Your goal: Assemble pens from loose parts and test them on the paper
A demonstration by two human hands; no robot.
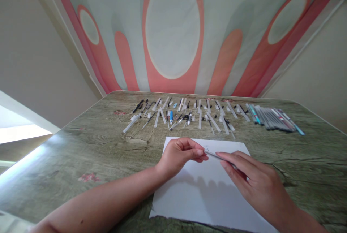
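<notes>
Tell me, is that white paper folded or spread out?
Spread out: the paper lies open on the table, with no fold showing; the right hand hides part of it.

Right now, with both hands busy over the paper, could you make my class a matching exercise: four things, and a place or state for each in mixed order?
Column 1
1. slim pen
2. sheet of paper
3. row of pens
4. loose pen parts

Column 2
A. scattered apart beyond the paper's far edge
B. white, lying beneath the hands
C. side by side at the right of the wood-patterned table
D. held between the left hand and right hand

Pairs: 1-D, 2-B, 3-C, 4-A
</notes>
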